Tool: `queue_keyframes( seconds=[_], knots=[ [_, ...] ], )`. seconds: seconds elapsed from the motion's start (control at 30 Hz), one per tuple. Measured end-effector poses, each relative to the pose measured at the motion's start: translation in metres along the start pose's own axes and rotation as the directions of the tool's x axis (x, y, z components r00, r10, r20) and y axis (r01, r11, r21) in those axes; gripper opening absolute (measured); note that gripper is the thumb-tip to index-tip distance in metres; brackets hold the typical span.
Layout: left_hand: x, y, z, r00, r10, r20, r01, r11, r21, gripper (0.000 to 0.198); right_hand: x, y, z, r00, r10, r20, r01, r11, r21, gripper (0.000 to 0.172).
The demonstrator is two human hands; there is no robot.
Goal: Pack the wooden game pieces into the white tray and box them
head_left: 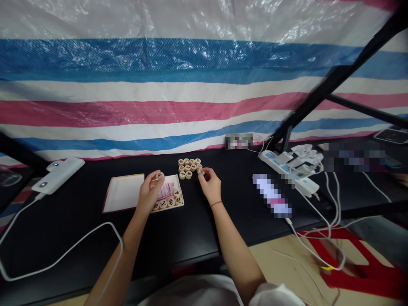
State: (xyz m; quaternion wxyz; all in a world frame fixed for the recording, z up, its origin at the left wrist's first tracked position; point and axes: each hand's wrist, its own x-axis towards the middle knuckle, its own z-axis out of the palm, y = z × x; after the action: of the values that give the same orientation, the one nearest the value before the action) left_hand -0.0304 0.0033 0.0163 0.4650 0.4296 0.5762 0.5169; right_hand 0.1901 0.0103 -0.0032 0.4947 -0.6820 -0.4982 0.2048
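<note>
Between thumb and fingers, my left hand (150, 189) holds a round black-marked piece (160, 175) above the left part of an open white box (181, 190). Inside the box, several black-marked pieces (171, 202) line the near and right sides, beside a sheet with pink print (165, 191). My right hand (210, 185) pinches a piece (200, 171) at the near right corner of a grouped set of pieces (188, 162) on the black table (181, 238). That set stands in rows, red-marked ones behind and black-marked ones in front.
An empty white lid (124, 193) lies left of the box. A white device (59, 175) with a cable is at the far left. On the right are a phone-like object (272, 195), a power strip (302, 182) and several cables. Striped sheeting (159, 112) hangs behind.
</note>
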Motion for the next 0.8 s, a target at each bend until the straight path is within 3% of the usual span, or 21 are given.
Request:
queue_keyframes(
  seconds=[0.2, 0.37, 0.47, 0.6, 0.7, 0.8],
  knots=[
    [0.004, -0.002, -0.001, 0.999, 0.030, -0.017, -0.030, 1.000, -0.007, 0.052, 0.004, 0.006, -0.006, 1.000, 0.002, 0.020, 0.003, 0.969, -0.249, 0.023],
    [0.002, -0.003, -0.002, 0.998, 0.070, 0.003, -0.070, 0.993, 0.099, 0.049, 0.004, 0.014, 0.000, 0.979, -0.133, 0.154, 0.175, 0.937, -0.303, 0.019],
    [-0.002, -0.003, -0.001, 0.979, 0.195, 0.058, -0.203, 0.946, 0.251, 0.042, 0.002, 0.012, 0.002, 0.958, -0.222, 0.179, 0.266, 0.922, -0.281, 0.019],
    [-0.005, -0.005, 0.002, 0.865, 0.457, 0.208, -0.500, 0.748, 0.437, 0.028, -0.007, -0.005, 0.004, 0.944, -0.315, 0.099, 0.324, 0.941, -0.099, 0.022],
    [-0.007, -0.009, 0.005, 0.752, 0.560, 0.346, -0.656, 0.589, 0.472, 0.022, -0.021, -0.021, 0.010, 0.880, -0.403, 0.249, 0.379, 0.914, 0.143, 0.021],
    [-0.009, -0.012, 0.007, 0.664, 0.606, 0.437, -0.742, 0.467, 0.480, 0.018, -0.034, -0.031, 0.018, 0.823, -0.456, 0.338, 0.389, 0.887, 0.249, 0.020]
  ],
)
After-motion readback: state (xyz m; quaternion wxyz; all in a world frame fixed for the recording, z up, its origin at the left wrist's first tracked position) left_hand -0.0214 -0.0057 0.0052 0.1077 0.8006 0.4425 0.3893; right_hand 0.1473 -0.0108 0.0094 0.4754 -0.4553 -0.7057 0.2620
